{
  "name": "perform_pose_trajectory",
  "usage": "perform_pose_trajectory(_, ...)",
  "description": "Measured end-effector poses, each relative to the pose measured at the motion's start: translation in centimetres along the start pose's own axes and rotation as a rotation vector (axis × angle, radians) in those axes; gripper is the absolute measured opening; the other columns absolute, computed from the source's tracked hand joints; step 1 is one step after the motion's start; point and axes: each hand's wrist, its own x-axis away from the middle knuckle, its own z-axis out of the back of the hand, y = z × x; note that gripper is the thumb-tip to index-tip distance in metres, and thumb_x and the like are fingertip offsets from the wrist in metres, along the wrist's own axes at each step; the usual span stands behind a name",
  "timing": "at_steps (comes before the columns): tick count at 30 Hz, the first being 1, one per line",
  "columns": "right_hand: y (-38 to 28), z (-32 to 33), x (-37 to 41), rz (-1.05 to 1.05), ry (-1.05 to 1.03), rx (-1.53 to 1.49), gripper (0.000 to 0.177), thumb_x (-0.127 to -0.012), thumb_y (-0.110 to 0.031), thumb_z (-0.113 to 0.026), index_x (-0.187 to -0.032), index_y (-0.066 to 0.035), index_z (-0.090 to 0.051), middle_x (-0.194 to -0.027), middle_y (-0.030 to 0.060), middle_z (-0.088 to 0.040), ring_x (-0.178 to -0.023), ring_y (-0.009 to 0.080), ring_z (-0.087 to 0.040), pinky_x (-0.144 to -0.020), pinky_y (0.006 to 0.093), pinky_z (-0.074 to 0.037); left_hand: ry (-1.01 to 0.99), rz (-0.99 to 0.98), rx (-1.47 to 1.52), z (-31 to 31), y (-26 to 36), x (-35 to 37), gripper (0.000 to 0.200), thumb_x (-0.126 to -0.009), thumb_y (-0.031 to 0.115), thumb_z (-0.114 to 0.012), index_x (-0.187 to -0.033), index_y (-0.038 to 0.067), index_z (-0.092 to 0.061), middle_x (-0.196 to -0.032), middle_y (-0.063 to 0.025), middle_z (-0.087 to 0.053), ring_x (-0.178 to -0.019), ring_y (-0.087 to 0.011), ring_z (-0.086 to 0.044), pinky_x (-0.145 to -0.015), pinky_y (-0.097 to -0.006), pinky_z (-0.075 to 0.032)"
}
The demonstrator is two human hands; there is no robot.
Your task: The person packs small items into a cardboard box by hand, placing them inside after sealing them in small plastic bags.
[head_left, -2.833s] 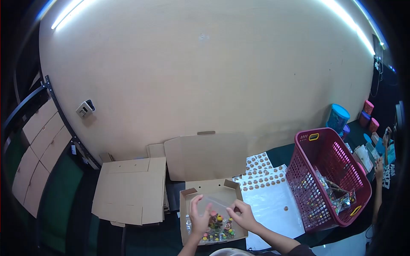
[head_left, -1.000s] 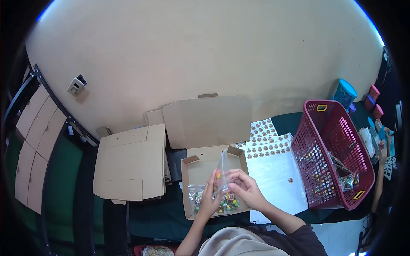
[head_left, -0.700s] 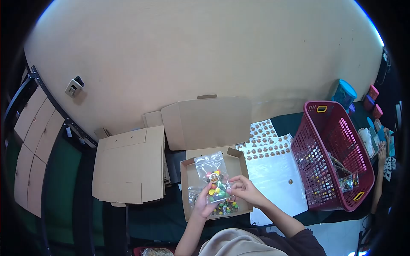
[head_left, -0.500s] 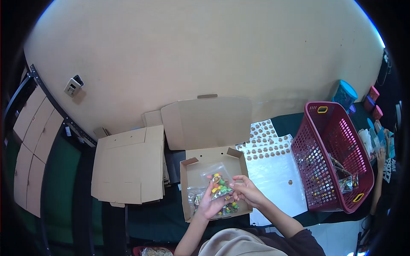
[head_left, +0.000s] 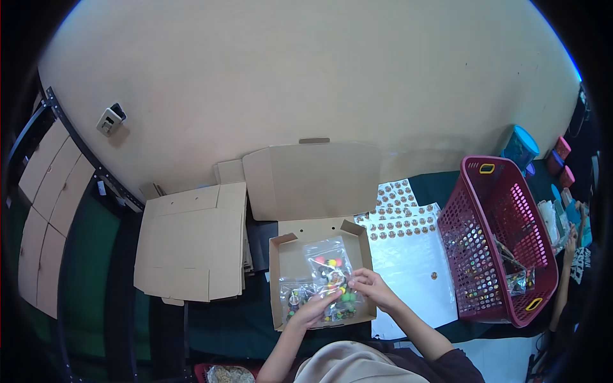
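An open cardboard box (head_left: 287, 255) lies in front of me with its lid folded back against the wall. Inside it lie clear plastic bags of small colourful pieces. The top bag (head_left: 329, 263) rests flat in the box. My left hand (head_left: 314, 307) touches the bags at the box's near side. My right hand (head_left: 370, 288) rests its fingers on the top bag's lower right part. Both hands press down on the bags rather than lift them.
A stack of flat cardboard blanks (head_left: 191, 239) lies to the left. Sticker sheets (head_left: 399, 217) and a white sheet (head_left: 412, 268) lie right of the box. A red plastic basket (head_left: 504, 236) with packed bags stands further right. Another person's hand (head_left: 570, 239) shows at the right edge.
The bag that I held up above the box a second ago has come down. It now lies flat inside the box, with both hands lowered onto it.
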Motion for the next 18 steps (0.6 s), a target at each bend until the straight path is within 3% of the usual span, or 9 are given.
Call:
perform_pose_trajectory(2, 3.1, 1.9, -1.0, 0.071, 0.055, 0.015, 0.023, -0.079, -0.014, -0.059, -0.097, -0.002, -0.05, -0.079, 0.0031, -0.059, -0.071, 0.006, -0.055, -0.063, 0.0197, -0.043, 0.205, -0.278, -0.218, -0.3, -0.6, -0.7, 0.056, -0.085, 0.023, -0.053, -0.129, 0.001, -0.027, -0.125, -0.0124, -0.039, -0.111, -0.0191, -0.043, -0.091, -0.0302, -0.037)
perform_pose_trajectory(4, 6.4, 4.2, -1.9, 0.151, 0.237, 0.25, 0.019, -0.077, -0.011, -0.061, -0.089, -0.002, -0.049, -0.076, 0.002, -0.059, -0.066, 0.0056, -0.055, -0.057, 0.0207, -0.044, 0.326, -0.333, -0.39, 2.1, -2.4, -2.2, 0.064, -0.084, 0.029, -0.053, -0.132, 0.002, -0.019, -0.135, -0.0182, -0.026, -0.121, -0.0237, -0.033, -0.095, -0.0321, -0.032)
perform_pose_trajectory(6, 9.2, 5.2, -2.0, 0.196, 0.374, 0.548, 0.018, -0.073, -0.007, -0.062, -0.084, -0.002, -0.048, -0.071, 0.0052, -0.058, -0.059, 0.0115, -0.057, -0.053, 0.0258, -0.046, 0.45, -0.598, -1.004, 5.1, -4.5, -3.8, 0.064, -0.084, 0.031, -0.051, -0.132, 0.002, -0.02, -0.136, -0.0213, -0.021, -0.125, -0.0297, -0.028, -0.097, -0.0337, -0.029)
perform_pose_trajectory(8, 10.8, 5.4, -1.4, 0.128, 0.461, 0.934, 0.021, -0.071, -0.008, -0.062, -0.085, -0.002, -0.048, -0.068, 0.0103, -0.058, -0.061, 0.021, -0.059, -0.056, 0.0314, -0.047, 0.421, -0.613, -1.111, 6.1, -6.0, -4.6, 0.062, -0.084, 0.03, -0.05, -0.133, 0.004, -0.021, -0.137, -0.019, -0.019, -0.126, -0.0337, -0.023, -0.099, -0.0425, -0.025)
perform_pose_trajectory(10, 12.4, 4.7, -0.9, 0.055, 0.461, 0.93, 0.021, -0.071, -0.008, -0.061, -0.085, -0.002, -0.046, -0.062, 0.0111, -0.056, -0.063, 0.0301, -0.059, -0.06, 0.0379, -0.047, 0.349, -0.512, -1.528, 6.0, -7.5, -5.0, 0.064, -0.082, 0.028, -0.051, -0.134, 0.006, -0.019, -0.139, -0.0141, -0.018, -0.128, -0.0335, -0.018, -0.099, -0.0527, -0.018)
perform_pose_trajectory(12, 12.9, 4.0, -0.8, -0.087, 0.413, 0.949, 0.025, -0.072, -0.006, -0.056, -0.093, 0.001, -0.044, -0.088, 0.0237, -0.056, -0.079, 0.0369, -0.056, -0.069, 0.0403, -0.046, 0.288, -0.476, -1.559, 6.8, -9.2, -6.3, 0.077, -0.077, 0.032, -0.057, -0.136, 0.01, -0.013, -0.141, -0.0117, -0.012, -0.13, -0.0322, -0.011, -0.098, -0.0591, -0.012)
perform_pose_trajectory(13, 13.4, 3.7, -0.8, -0.088, 0.412, 0.948, 0.025, -0.072, -0.006, -0.056, -0.093, 0.001, -0.044, -0.088, 0.0237, -0.056, -0.079, 0.0369, -0.056, -0.069, 0.0403, -0.046, 0.263, -0.392, -1.633, 6.9, -9.9, -6.7, 0.079, -0.076, 0.034, -0.058, -0.136, 0.01, -0.012, -0.141, -0.0117, -0.01, -0.13, -0.0327, -0.01, -0.097, -0.0599, -0.012)
perform_pose_trajectory(15, 13.9, 2.7, -1.0, 0.145, 0.527, 1.112, 0.038, -0.072, -0.003, -0.053, -0.108, 0.003, -0.04, -0.113, 0.03, -0.04, -0.093, 0.0398, -0.049, -0.077, 0.0396, -0.044, 0.224, -0.28, -1.726, 7.3, -10.9, -7.5, 0.081, -0.073, 0.038, -0.061, -0.136, 0.014, -0.014, -0.142, -0.0113, -0.008, -0.13, -0.0344, -0.007, -0.096, -0.0616, -0.011)
perform_pose_trajectory(18, 12.7, 1.1, -0.5, 0.246, 0.478, 1.352, 0.051, -0.071, 0.0, -0.051, -0.118, 0.006, -0.034, -0.126, 0.0288, -0.025, -0.102, 0.0402, -0.041, -0.083, 0.0403, -0.041, 0.228, -0.274, -1.791, 7.6, -11.6, -8.1, 0.078, -0.073, 0.036, -0.061, -0.135, 0.017, -0.018, -0.141, -0.0115, -0.008, -0.129, -0.0351, -0.007, -0.097, -0.0612, -0.01)
